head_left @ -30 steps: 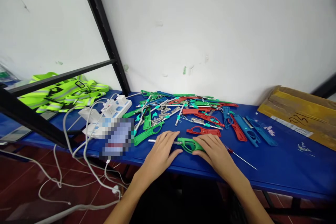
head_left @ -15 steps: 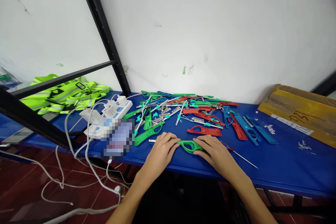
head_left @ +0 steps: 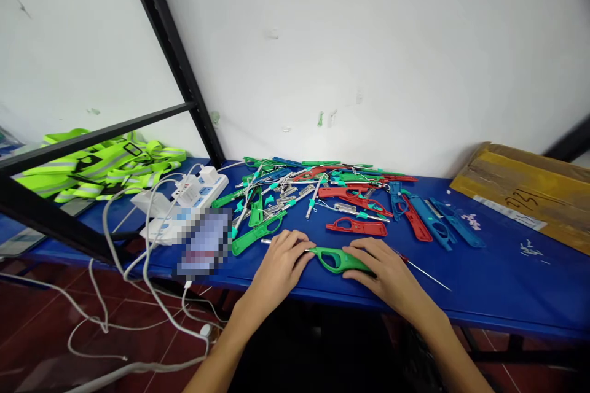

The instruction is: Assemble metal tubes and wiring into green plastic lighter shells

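A green long-necked lighter (head_left: 332, 260) lies level between my hands, just above the near edge of the blue table. My left hand (head_left: 286, 258) is closed around its metal tube, whose tip pokes out left of the fingers. My right hand (head_left: 378, 265) grips the green handle at the other end, thumb below and fingers on top. Between the hands the trigger loop shows. Just behind lie a red lighter shell half (head_left: 357, 226) and a green shell half (head_left: 259, 234). Right of my right hand rests a thin screwdriver (head_left: 428, 274), its handle partly hidden.
A heap of lighter parts (head_left: 318, 187) spreads along the wall, with blue shells (head_left: 431, 221) at its right. A white power strip (head_left: 184, 215) with plugs and cables stands left, beside a blurred phone (head_left: 205, 242). Reflective straps (head_left: 106, 166) lie far left; a taped cardboard box (head_left: 525, 190) sits right.
My right hand has shifted slightly right along the handle, baring more green near the trigger loop. My left hand keeps its hold on the tube. The camera view has shifted slightly.
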The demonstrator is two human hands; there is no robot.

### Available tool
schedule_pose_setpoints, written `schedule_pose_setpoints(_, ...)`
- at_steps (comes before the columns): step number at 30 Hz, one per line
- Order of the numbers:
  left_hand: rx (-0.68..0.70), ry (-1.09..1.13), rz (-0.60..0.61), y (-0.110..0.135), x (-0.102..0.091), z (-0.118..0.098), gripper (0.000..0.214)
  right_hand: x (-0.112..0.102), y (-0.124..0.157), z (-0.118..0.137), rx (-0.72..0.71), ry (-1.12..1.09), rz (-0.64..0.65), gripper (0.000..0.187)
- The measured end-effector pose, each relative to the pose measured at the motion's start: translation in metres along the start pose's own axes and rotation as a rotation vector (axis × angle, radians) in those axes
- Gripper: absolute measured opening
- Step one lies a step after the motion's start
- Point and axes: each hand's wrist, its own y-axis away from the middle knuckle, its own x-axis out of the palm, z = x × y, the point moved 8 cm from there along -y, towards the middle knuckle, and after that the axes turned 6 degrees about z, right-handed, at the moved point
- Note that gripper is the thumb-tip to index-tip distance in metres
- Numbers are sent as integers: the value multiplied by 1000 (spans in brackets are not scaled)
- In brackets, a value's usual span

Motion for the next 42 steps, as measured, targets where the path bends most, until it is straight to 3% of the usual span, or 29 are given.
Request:
schedule_pose_setpoints(16, 11, -11, 10, 0, -1, -4, 23, -7, -7, 5, 26, 21, -10, 34)
schedule_pose_setpoints(28, 14, -23, 21, 0, -4, -7, 21, -17, -9, 18, -51, 59, -114, 28)
schedule_pose_setpoints(42, 34, -49, 0, -1, -3, -6, 20, -9, -5, 7, 45, -41, -6, 25)
